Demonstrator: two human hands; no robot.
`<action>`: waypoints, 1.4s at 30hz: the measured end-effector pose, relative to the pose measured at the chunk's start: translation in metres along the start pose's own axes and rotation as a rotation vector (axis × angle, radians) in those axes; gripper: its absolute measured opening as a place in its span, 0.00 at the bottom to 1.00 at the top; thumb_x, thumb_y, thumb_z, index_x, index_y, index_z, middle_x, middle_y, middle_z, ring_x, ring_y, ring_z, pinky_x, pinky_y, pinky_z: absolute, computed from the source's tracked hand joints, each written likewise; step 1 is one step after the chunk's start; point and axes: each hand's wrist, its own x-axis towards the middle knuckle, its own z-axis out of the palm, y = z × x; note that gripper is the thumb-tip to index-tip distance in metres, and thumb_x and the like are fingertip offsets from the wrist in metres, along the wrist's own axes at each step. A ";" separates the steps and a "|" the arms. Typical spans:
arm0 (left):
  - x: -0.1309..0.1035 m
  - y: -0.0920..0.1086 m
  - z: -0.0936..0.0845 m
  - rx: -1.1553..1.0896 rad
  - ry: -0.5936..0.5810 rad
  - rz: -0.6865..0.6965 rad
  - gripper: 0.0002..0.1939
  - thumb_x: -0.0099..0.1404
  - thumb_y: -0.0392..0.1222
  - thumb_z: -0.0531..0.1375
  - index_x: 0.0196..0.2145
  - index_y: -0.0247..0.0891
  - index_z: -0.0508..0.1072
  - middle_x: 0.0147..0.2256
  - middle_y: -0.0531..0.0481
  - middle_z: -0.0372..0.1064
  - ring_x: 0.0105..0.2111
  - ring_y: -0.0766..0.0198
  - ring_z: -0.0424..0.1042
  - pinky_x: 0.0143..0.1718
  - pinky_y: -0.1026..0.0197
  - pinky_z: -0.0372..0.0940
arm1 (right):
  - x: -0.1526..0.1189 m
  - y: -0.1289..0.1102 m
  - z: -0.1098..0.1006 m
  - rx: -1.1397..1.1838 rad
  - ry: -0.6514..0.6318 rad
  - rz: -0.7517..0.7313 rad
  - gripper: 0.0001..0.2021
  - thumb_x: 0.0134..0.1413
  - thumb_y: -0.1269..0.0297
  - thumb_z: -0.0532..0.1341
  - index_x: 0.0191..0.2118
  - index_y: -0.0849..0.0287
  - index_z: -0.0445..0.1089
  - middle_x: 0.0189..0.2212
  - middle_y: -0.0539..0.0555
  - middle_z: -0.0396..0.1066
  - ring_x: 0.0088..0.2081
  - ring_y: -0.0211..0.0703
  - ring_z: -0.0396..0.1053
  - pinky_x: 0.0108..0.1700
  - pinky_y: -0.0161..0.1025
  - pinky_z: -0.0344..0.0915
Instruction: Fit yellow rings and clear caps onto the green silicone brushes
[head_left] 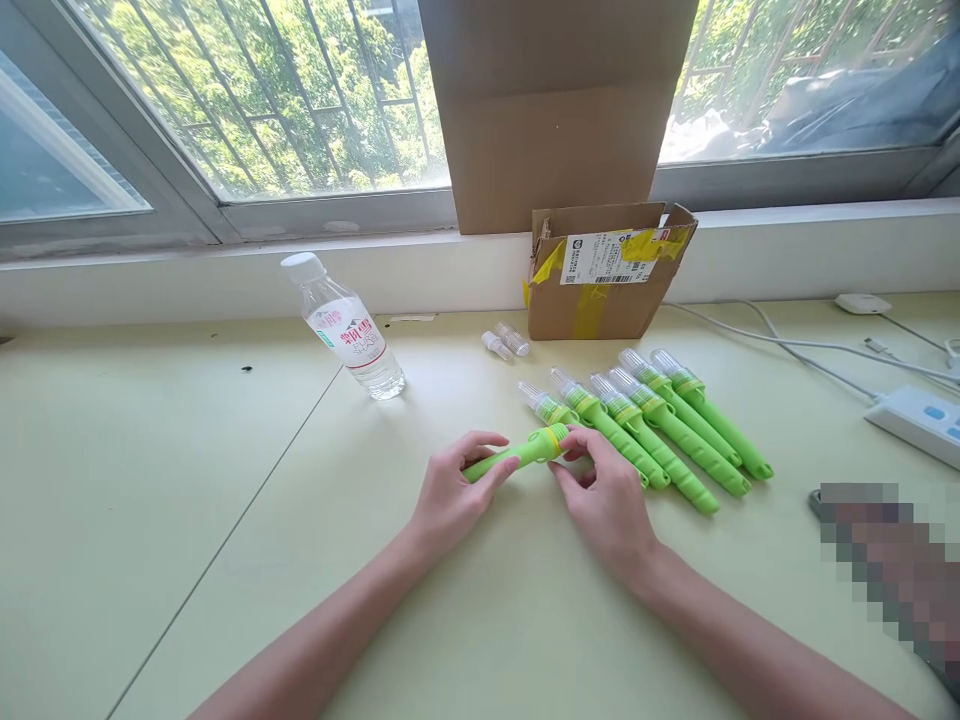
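A green tube with a yellow ring near its right end lies across between my hands, with no clear cap showing on it. My left hand grips its plain left part between thumb and fingers. At the ringed end, the fingers of my right hand are bent and pinched close; whether they hold the ring or something small is hidden. Several green tubes with clear caps lie side by side just beyond and right of my right hand. Two small clear caps rest on the table farther back.
A water bottle stands at the back left. An open cardboard box is against the windowsill. White cables and a power strip are at the right, with a pixelated object nearer. The table has a seam on the left.
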 end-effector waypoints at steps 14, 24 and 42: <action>0.001 0.000 -0.002 -0.015 -0.045 -0.025 0.18 0.54 0.46 0.66 0.42 0.40 0.70 0.29 0.53 0.69 0.24 0.68 0.68 0.23 0.66 0.66 | -0.001 0.000 0.000 0.005 0.012 0.002 0.08 0.52 0.70 0.59 0.40 0.56 0.66 0.39 0.54 0.72 0.37 0.46 0.70 0.31 0.39 0.67; 0.001 0.004 -0.002 -0.051 -0.127 -0.094 0.16 0.58 0.50 0.63 0.38 0.36 0.72 0.26 0.52 0.68 0.20 0.69 0.66 0.22 0.65 0.64 | 0.000 0.000 0.000 0.014 0.009 -0.002 0.07 0.53 0.69 0.60 0.39 0.56 0.66 0.40 0.54 0.72 0.36 0.45 0.69 0.32 0.39 0.67; 0.002 0.006 -0.008 0.014 -0.281 -0.089 0.15 0.66 0.53 0.53 0.36 0.39 0.66 0.25 0.52 0.70 0.20 0.68 0.65 0.23 0.66 0.59 | -0.001 0.000 0.000 0.012 -0.008 0.020 0.05 0.53 0.67 0.60 0.38 0.56 0.66 0.33 0.52 0.71 0.31 0.43 0.69 0.29 0.37 0.66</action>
